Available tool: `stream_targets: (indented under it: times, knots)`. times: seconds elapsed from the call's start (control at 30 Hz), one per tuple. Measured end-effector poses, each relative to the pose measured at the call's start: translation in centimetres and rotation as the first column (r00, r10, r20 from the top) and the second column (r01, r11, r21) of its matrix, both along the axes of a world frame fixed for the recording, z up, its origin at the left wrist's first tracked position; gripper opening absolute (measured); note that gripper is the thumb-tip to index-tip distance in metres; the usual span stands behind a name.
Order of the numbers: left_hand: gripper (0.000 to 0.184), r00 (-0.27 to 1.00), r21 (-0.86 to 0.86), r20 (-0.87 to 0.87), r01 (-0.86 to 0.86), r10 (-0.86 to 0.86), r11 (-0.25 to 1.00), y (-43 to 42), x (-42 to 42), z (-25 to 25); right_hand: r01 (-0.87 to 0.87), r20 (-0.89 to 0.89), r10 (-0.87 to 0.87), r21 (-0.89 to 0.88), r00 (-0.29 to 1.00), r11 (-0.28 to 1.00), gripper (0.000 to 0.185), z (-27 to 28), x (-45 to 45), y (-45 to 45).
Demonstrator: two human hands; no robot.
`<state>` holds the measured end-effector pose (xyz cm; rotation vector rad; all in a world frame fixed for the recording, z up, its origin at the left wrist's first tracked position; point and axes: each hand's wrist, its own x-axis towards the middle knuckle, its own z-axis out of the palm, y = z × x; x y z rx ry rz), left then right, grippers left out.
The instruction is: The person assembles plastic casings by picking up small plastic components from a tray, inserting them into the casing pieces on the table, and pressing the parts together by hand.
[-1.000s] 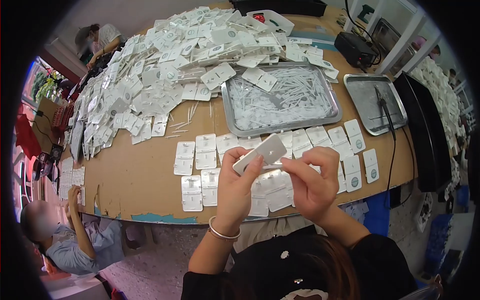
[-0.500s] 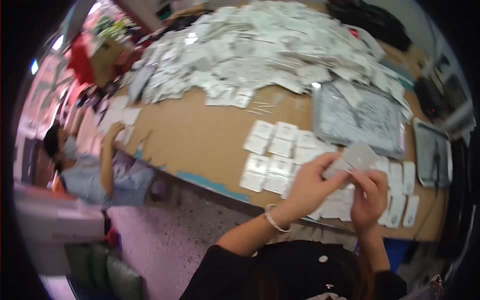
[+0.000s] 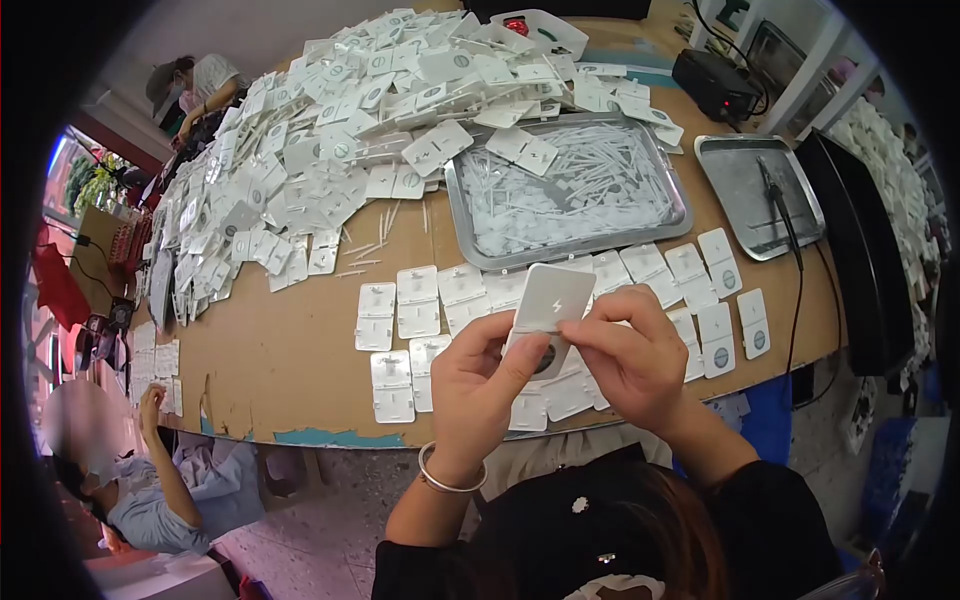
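Observation:
A white hinged plastic panel (image 3: 556,292) is held up over the table, its upper leaf marked with a lightning bolt and its lower leaf bearing a dark round disc. My left hand (image 3: 472,378) grips its left side, thumb across the lower leaf. On the other side, the fingers of my right hand (image 3: 640,358) are pinched together at the hinge line; any small part between them is hidden. Below and around my hands, similar white panels (image 3: 418,302) lie opened out in rows, several with grey discs showing.
A large heap of white panels (image 3: 300,150) covers the back. A metal tray (image 3: 480,262) holds small white sticks. Another tray (image 3: 735,165) carries a soldering-iron-like tool (image 3: 772,190) with a cable. Small sticks (image 3: 375,245) lie loose. A co-worker (image 3: 165,495) sits at left.
My view has swung right, so the table appears shifted left. The held panel now stands more upright, with its bolt mark facing me. Both hands remain on it.

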<state>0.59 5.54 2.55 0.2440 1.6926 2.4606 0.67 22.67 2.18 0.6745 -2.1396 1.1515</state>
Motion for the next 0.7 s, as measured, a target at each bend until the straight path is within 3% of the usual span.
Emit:
stream_targets:
  times: [0.07, 0.1, 0.17, 0.2, 0.27, 0.3, 0.5, 0.6, 0.7]
  knots:
    - [0.024, 0.999, 0.019, -0.020, -0.036, 0.037, 0.999, 0.3, -0.1, -0.2, -0.070, 0.067, 0.071, -0.025, 0.995, 0.997, 0.034, 0.0, 0.0, 0.2]
    - [0.023, 0.998, 0.029, -0.029, -0.053, 0.054, 0.998, 0.4, -0.1, -0.3, -0.089, 0.246, 0.160, -0.277, 0.956, 0.957, 0.035, -0.1, 0.2, 0.1]
    - [0.022, 0.998, 0.045, -0.022, -0.052, 0.053, 0.998, 0.5, -0.1, -0.1, 0.034, 0.471, 0.428, -0.702, 0.771, 0.711, 0.037, -0.2, 0.5, -0.6]
    - [0.021, 0.999, 0.054, -0.016, -0.051, 0.052, 0.997, 0.5, 0.0, 0.0, 0.070, 0.522, 0.507, -0.741, 0.685, 0.668, 0.037, 0.0, 0.4, -0.8]
    - [0.020, 0.998, 0.037, -0.006, -0.060, 0.060, 0.998, 0.5, 0.0, 0.0, 0.158, 0.577, 0.655, -0.796, 0.488, 0.584, 0.039, 0.7, 0.3, -0.7]
    - [0.020, 0.998, 0.029, 0.000, -0.066, 0.066, 0.997, 0.6, -0.1, -0.1, 0.154, 0.575, 0.683, -0.804, 0.450, 0.574, 0.035, 0.7, 0.5, -0.5]
    - [0.018, 0.990, -0.027, -0.096, -0.109, 0.106, 0.994, 0.8, -0.2, 0.1, 0.030, 0.529, 0.547, -0.736, 0.648, 0.677, 0.018, -0.4, 0.7, -0.4]
    - [0.015, 0.968, -0.221, -0.240, -0.130, 0.075, 0.967, -0.1, -0.2, -0.1, 0.118, 0.541, 0.611, -0.796, 0.578, 0.594, 0.015, -0.2, 1.1, -0.8]
    - [0.013, 0.984, -0.157, -0.164, -0.098, 0.072, 0.983, 0.1, -0.5, 0.3, 0.089, 0.543, 0.612, -0.785, 0.575, 0.613, 0.014, 0.2, 0.9, -0.8]
